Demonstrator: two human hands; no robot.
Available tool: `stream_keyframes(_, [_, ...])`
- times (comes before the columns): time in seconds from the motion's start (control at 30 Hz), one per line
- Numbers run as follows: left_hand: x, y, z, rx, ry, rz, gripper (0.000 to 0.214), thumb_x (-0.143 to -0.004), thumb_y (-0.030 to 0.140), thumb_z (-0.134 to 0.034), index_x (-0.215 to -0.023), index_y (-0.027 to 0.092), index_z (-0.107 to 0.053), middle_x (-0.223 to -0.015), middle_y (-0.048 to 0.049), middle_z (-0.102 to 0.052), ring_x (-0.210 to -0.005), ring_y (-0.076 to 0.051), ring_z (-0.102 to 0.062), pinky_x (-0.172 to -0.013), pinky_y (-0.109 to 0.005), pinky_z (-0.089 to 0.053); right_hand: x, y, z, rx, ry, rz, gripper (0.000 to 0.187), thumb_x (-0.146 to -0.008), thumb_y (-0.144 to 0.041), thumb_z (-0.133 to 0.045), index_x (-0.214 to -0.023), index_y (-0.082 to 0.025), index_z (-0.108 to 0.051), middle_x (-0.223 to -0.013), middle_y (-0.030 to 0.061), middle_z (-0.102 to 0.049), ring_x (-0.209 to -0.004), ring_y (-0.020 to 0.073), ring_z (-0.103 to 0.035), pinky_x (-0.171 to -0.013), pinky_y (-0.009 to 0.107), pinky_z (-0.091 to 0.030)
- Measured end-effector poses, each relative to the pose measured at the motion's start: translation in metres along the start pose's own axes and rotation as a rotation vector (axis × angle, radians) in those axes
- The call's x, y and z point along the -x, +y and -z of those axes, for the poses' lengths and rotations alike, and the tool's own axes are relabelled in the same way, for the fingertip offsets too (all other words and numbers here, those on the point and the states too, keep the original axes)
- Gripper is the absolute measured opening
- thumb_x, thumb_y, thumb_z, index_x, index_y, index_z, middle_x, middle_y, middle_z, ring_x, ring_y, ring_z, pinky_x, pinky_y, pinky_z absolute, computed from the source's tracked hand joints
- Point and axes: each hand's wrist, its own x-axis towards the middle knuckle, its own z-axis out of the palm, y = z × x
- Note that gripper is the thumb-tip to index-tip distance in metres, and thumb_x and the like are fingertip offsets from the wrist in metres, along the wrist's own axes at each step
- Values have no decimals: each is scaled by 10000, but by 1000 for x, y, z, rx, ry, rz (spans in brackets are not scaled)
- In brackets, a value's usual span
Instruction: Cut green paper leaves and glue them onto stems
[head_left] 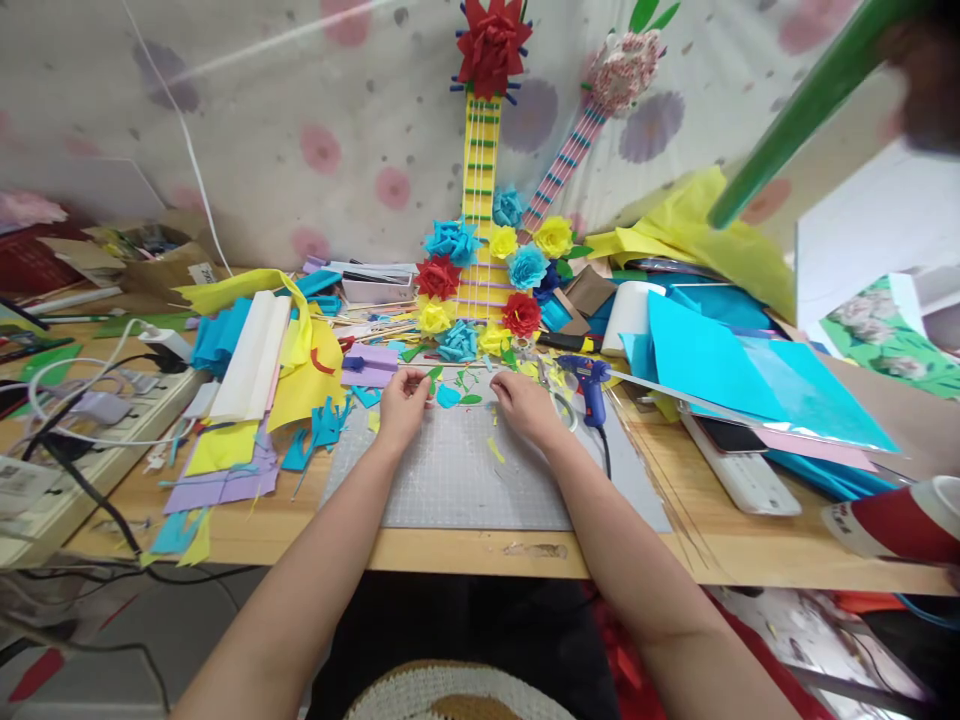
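My left hand (403,408) hovers over the far part of the grey cutting mat (472,490), thumb and fingers pinched on a small green paper leaf (434,374). Across from it, my right hand (523,408) is closed at the fingertips; whatever it pinches, if anything, is too small to make out. Between the hands lie a blue paper petal (448,397) and another green leaf (470,399). Just behind them stands a yellow paper guitar (480,170) trimmed with red, blue and yellow paper flowers. A blue glue gun (591,385) rests right of my right hand.
Crepe paper (251,355) and a power strip (97,450) crowd the left side. On the right are blue sheets (712,350), a phone (724,434) and a red-and-white cup (900,520) near the edge. A green rod (810,110) juts in from the upper right, a blurred hand beside it.
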Motion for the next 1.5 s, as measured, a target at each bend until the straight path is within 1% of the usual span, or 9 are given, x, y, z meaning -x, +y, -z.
stream_keyframes(0.2, [3,0,-2,-63,-76,27,138,-645,251,-645,-735,177,-572,-587,26,-548,-475,-99,-516,-427,-222,-449,3,2,-2,-147,71,-32,134,-821,-215,-451,-829,-201,-584,-793,32,-630,-735,162,-540,-634,257,-351])
stream_keyframes(0.4, [4,-10,0,-214,-171,-51,122,-636,262,-648,-727,186,-620,-582,17,-551,-483,-103,-495,-436,-216,-411,6,5,-7,-202,65,-46,143,-822,-275,-474,-795,-203,-595,-725,17,-606,-680,148,-519,-610,248,-342])
stream_keyframes(0.53, [5,-9,2,-240,-134,-100,116,-636,272,-642,-720,192,-630,-607,12,-561,-525,-106,-498,-465,-210,-422,5,6,-11,-179,62,2,141,-824,-266,-485,-799,-199,-607,-744,17,-611,-709,146,-524,-633,249,-342])
stream_keyframes(0.67, [4,-10,4,-257,-99,-131,137,-651,292,-634,-747,194,-634,-638,4,-579,-551,-110,-505,-485,-211,-433,4,6,-13,-184,59,1,158,-838,-253,-465,-825,-192,-610,-784,31,-626,-742,151,-537,-663,255,-357])
stream_keyframes(0.87, [3,-9,2,-216,-81,-100,160,-640,306,-643,-752,192,-634,-647,-2,-575,-552,-109,-495,-467,-199,-425,2,6,-16,-237,51,-37,164,-843,-256,-458,-845,-199,-611,-804,34,-639,-758,154,-556,-675,261,-379])
stream_keyframes(1.0, [2,-8,1,-221,-87,-86,156,-637,313,-652,-734,192,-635,-630,0,-567,-527,-104,-486,-443,-196,-424,0,6,-17,-282,44,-50,164,-839,-258,-463,-845,-206,-619,-806,32,-637,-742,154,-552,-673,265,-386])
stream_keyframes(1.17, [1,-11,1,-245,-99,-82,157,-658,331,-644,-726,190,-632,-615,2,-563,-488,-103,-489,-398,-203,-424,1,8,-14,-380,107,-71,175,-832,-293,-491,-816,-207,-642,-751,29,-589,-721,156,-534,-674,266,-388])
stream_keyframes(1.33, [5,-4,0,-256,-101,-92,152,-654,322,-646,-724,189,-625,-587,12,-547,-456,-97,-482,-391,-208,-429,5,10,-12,-498,128,-77,190,-835,-302,-482,-812,-207,-645,-760,27,-545,-701,147,-515,-669,261,-396])
stream_keyframes(1.5, [10,1,-2,-261,-196,-64,168,-637,323,-660,-711,185,-602,-597,-1,-568,-479,-116,-525,-405,-227,-454,7,8,-17,-527,102,-40,183,-834,-299,-485,-821,-200,-639,-762,24,-518,-707,145,-501,-674,257,-401])
